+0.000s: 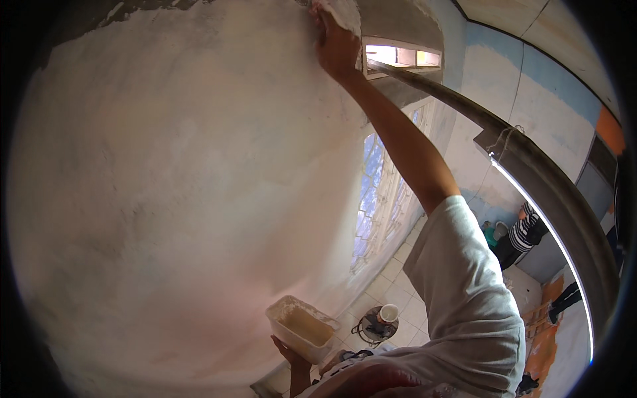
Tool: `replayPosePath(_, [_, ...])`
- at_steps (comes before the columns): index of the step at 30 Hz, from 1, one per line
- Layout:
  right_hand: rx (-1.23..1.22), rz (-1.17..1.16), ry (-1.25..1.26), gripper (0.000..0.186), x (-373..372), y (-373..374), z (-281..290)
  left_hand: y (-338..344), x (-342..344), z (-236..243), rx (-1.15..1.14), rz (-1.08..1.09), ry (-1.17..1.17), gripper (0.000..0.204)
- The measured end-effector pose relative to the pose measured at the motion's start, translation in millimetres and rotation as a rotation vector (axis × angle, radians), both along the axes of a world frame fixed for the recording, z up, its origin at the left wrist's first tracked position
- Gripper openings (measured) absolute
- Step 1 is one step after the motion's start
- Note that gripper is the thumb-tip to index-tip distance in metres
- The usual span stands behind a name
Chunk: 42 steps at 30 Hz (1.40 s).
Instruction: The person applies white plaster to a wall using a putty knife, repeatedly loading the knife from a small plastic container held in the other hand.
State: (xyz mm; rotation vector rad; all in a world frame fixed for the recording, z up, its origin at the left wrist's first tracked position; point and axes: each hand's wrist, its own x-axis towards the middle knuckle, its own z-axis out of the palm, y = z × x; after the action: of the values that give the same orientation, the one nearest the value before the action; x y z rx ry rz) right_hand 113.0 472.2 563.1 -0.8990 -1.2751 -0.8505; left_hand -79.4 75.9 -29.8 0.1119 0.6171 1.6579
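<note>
My right arm stretches high up to the top of a whitish, plaster-smeared wall (pixel 199 152). There my right hand (pixel 337 50) is closed beside the wall's edge, near a small window opening. A pale, plaster-coated thing shows by its fingers at the picture's upper rim, too cut off to name. Low down, my left hand (pixel 290 351) holds a rectangular plastic tub (pixel 279 325) by its underside and near side. The tub is tilted, with beige plaster-like paste inside and smears on its rim.
A lit tube lamp (pixel 541 215) hangs along a dark beam (pixel 458 99) on the right. Below are a round stool (pixel 373 337) with a white bucket (pixel 389 313), a grilled window (pixel 371 199), and a person in a striped top (pixel 524 229). Another person's dark-clad leg (pixel 564 302) shows farther right.
</note>
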Motion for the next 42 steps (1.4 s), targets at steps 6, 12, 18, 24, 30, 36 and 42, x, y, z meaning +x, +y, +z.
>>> replayPosePath(6, [0.237,0.282,0.045,0.021,52,-4,15,3,-7,1,0.003,-0.057,0.006,0.083])
replayPosePath(12, [-0.012,0.047,0.136,0.027,96,86,105,2,0,3,0.088,-0.065,-0.012,0.082])
replayPosePath(18, [0.076,0.009,-0.184,0.036,21,44,142,-5,-5,3,0.027,-0.003,-0.030,0.081])
replayPosePath(24, [0.059,0.127,0.518,0.050,88,36,148,4,-8,-13,0.081,-0.062,-0.081,0.080])
replayPosePath(30, [0.268,0.023,-0.126,0.035,25,51,92,8,1,-19,0.043,-0.052,-0.085,0.079])
replayPosePath(36, [0.199,0.394,0.080,0.030,22,-32,70,-3,-3,-6,0.074,-0.061,-0.103,0.079])
replayPosePath(42, [-0.010,0.082,0.115,0.026,77,47,29,3,4,-3,0.117,-0.128,-0.115,0.079])
